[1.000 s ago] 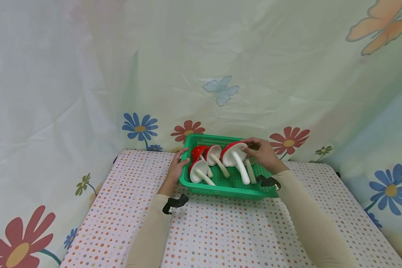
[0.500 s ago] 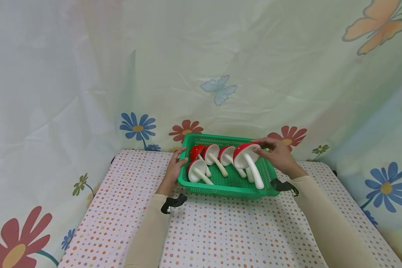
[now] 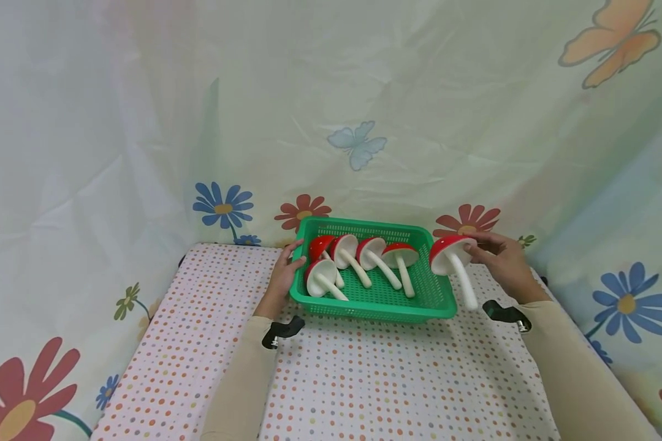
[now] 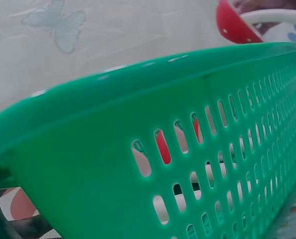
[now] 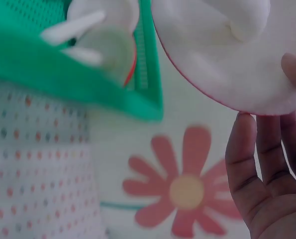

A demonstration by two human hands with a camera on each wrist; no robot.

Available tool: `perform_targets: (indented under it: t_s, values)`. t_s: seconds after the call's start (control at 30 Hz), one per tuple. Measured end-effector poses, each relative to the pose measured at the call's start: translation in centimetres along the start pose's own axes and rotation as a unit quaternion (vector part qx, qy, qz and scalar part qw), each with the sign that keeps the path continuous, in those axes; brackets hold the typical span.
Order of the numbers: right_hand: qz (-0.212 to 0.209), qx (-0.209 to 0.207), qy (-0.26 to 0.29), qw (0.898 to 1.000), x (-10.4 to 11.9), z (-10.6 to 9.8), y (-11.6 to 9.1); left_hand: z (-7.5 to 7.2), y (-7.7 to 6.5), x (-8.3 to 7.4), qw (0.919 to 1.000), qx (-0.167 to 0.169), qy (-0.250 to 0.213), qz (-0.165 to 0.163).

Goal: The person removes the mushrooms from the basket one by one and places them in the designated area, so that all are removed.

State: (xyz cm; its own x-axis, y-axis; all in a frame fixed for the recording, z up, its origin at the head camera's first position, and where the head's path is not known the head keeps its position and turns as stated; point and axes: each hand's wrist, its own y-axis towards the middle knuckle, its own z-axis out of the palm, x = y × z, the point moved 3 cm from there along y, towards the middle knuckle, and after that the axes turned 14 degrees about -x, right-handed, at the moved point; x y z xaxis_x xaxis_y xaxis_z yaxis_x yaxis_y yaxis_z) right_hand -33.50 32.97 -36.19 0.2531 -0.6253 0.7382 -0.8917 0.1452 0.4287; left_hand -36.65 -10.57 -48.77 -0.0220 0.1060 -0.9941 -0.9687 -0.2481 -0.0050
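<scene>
My right hand [image 3: 504, 264] pinches the cap edge of a toy mushroom [image 3: 461, 279] with a red cap and a long white stem. It is held up just beyond the right end of the green plastic basket [image 3: 375, 309], stem hanging down. The right wrist view shows the thumb on the pale underside of the cap and the fingers at its outer edge. My left hand [image 3: 282, 277] grips the basket's left end, thumb at the rim; much of this hand is hidden in the left wrist view. Several similar mushrooms [image 3: 372, 252] lie inside the basket, stems pointing toward me.
The basket stands near the back of a table with a dotted cloth [image 3: 353, 380]. Right behind it hangs a pale curtain [image 3: 276, 122] printed with flowers and butterflies, which also closes off both sides.
My right hand has carried the mushroom rightward, from over the basket to past its right end, uncovering the mushrooms beneath. The left hand stays on the basket.
</scene>
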Motion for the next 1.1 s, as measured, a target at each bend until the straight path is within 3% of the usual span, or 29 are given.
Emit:
perform_targets:
  t_s: [0.3, 0.63, 0.97, 1.1]
  values:
    - [0.063, -0.055, -0.014, 0.996, -4.6, -2.3, -1.1, 0.0, 0.0, -0.2, 1.0, 0.003, 0.006, 0.005]
    - [0.125, -0.077, -0.028, 0.989, -9.9, -1.3, -2.6, 0.0, 0.0, -0.3, 1.0, 0.005, 0.008, -0.003]
    - [0.153, -0.066, -0.076, 0.983, -10.7, 0.1, -3.0, 0.0, -0.1, -0.3, 0.9999, 0.003, -0.008, -0.005]
    - [0.157, -0.069, -0.083, 0.982, -10.5, 0.6, -2.8, -0.1, -0.5, -1.0, 0.9998, 0.018, 0.0, -0.012]
